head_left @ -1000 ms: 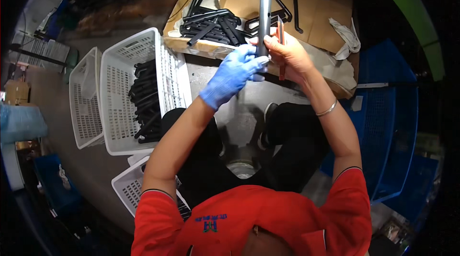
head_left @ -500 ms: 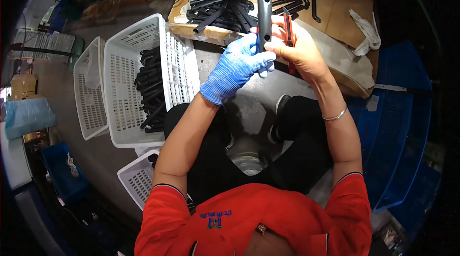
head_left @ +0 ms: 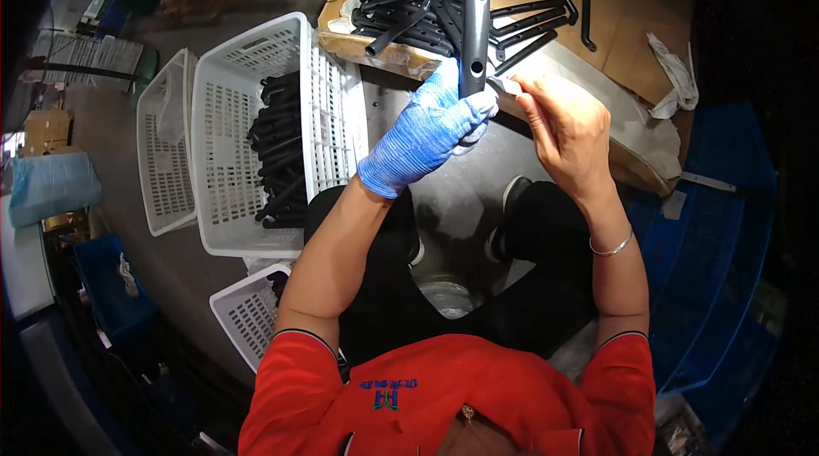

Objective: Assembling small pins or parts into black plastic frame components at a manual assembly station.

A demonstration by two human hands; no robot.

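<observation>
My left hand (head_left: 426, 132), in a blue knit glove, is closed around the lower end of a black metal tube (head_left: 475, 21). The tube stands nearly upright in the picture, with round holes along its side. Close by on the right, my bare right hand (head_left: 567, 127) is closed, fingertips pinched together. A small pale, shiny tip (head_left: 505, 85) sticks out of those fingertips toward the tube's lower end; it seems to belong to a red-handled utility knife, whose handle is hidden in the hand now.
A pile of black bent tubes (head_left: 409, 17) lies on a cardboard-lined surface (head_left: 631, 4) ahead. White crumpled cloth or paper (head_left: 676, 81) lies at its right. On my left, a white basket (head_left: 247, 234) holds more tubes. Blue bins (head_left: 717, 260) stand on the right.
My right hand has drawn back from the tube and turned over; the red handle no longer shows. My left hand keeps its grip on the tube. The whole view has shifted slightly.
</observation>
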